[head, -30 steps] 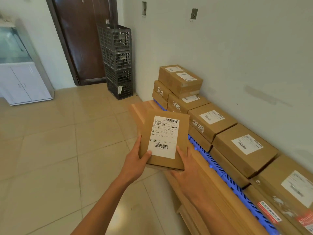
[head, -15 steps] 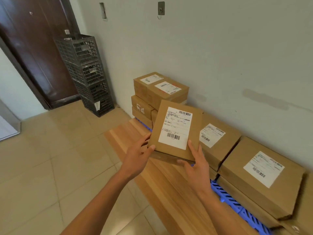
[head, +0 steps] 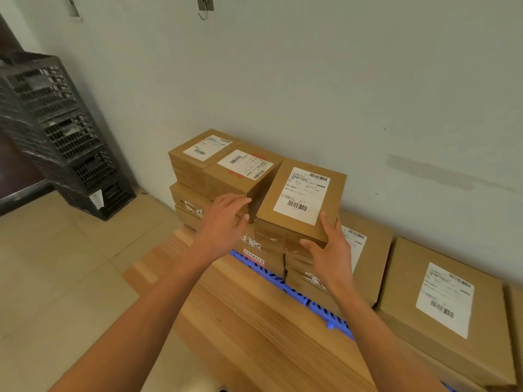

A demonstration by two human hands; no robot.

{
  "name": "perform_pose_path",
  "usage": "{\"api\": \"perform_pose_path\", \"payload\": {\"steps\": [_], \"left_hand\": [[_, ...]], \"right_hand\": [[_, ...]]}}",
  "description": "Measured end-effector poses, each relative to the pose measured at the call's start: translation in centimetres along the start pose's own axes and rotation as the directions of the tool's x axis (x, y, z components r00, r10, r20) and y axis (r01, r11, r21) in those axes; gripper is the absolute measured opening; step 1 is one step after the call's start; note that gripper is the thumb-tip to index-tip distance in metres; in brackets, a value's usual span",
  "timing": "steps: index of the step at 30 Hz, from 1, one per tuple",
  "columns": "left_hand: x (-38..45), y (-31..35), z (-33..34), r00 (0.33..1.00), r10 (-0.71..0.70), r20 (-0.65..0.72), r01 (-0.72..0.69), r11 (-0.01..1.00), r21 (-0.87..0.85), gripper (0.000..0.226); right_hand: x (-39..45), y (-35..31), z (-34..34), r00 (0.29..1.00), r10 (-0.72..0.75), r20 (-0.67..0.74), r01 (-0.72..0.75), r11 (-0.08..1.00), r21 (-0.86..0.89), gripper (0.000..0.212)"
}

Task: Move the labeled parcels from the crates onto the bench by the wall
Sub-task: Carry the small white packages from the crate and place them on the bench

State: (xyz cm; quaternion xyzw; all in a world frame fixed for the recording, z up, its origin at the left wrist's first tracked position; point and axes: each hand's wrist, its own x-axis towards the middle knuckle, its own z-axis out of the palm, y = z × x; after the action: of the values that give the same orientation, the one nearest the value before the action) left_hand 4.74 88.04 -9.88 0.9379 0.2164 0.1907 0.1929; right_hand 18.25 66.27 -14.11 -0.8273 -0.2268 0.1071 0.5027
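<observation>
While my forearms reach out over the pale wooden bench (head: 254,329), my right hand (head: 329,250) grips the near right corner of a labeled parcel (head: 300,202), thumb on the top face beside its white shipping label (head: 302,195), fingers curled under the front edge. My left hand (head: 226,219) is off that parcel, fingers loosely spread and resting against the side of the neighbouring red-marked parcel (head: 243,172). The held parcel sits tilted on top of the stack of boxes on the bench, against the wall. Its label carries two barcodes and several lines of small print, too fine to read. Under the stack, a blue plastic strip (head: 294,292) runs along the bench; I cannot tell what it is. To the right, a large flat parcel (head: 450,309) lies face up with its own barcode label, and another flat box (head: 365,258) shows partly behind my right wrist. At the back left of the stack, a far parcel (head: 202,149) also bears a white label. That makes five labeled box tops in view, with lower boxes showing torn tape and a red-and-white sticker (head: 254,258), its writing illegible. Farther left, black plastic crates (head: 62,131) stand stacked about four high on the tiled floor (head: 56,278). A metal hook (head: 205,5) hangs on the grey wall (head: 339,80).
</observation>
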Motion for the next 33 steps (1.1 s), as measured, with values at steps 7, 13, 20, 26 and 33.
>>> {"api": "perform_pose_path", "payload": {"steps": [7, 13, 20, 26, 33], "left_hand": [[6.5, -3.7, 0.8, 0.977, 0.121, 0.174, -0.146, 0.980, 0.135, 0.052], [8.3, -7.0, 2.6, 0.945, 0.245, 0.218, -0.268, 0.960, 0.084, 0.052], [8.7, -9.0, 3.7, 0.916, 0.371, 0.151, -0.391, 0.910, 0.140, 0.045], [9.0, -8.9, 3.8, 0.908, 0.379, 0.180, -0.407, 0.901, 0.151, 0.047], [8.2, -5.0, 2.5, 0.907, 0.367, 0.206, -0.405, 0.895, 0.189, 0.043]], "right_hand": [[3.4, -2.9, 3.7, 0.993, 0.058, -0.105, -0.070, 0.990, -0.121, 0.081], [4.9, -3.0, 5.9, 0.985, 0.099, -0.137, -0.125, 0.974, -0.189, 0.081], [5.5, -2.7, 6.9, 0.989, 0.132, -0.071, -0.147, 0.946, -0.288, 0.077], [5.6, -2.9, 6.4, 0.984, 0.170, -0.046, -0.175, 0.917, -0.357, 0.079], [2.2, -5.0, 4.3, 0.990, 0.076, -0.118, -0.114, 0.928, -0.355, 0.060]]}}
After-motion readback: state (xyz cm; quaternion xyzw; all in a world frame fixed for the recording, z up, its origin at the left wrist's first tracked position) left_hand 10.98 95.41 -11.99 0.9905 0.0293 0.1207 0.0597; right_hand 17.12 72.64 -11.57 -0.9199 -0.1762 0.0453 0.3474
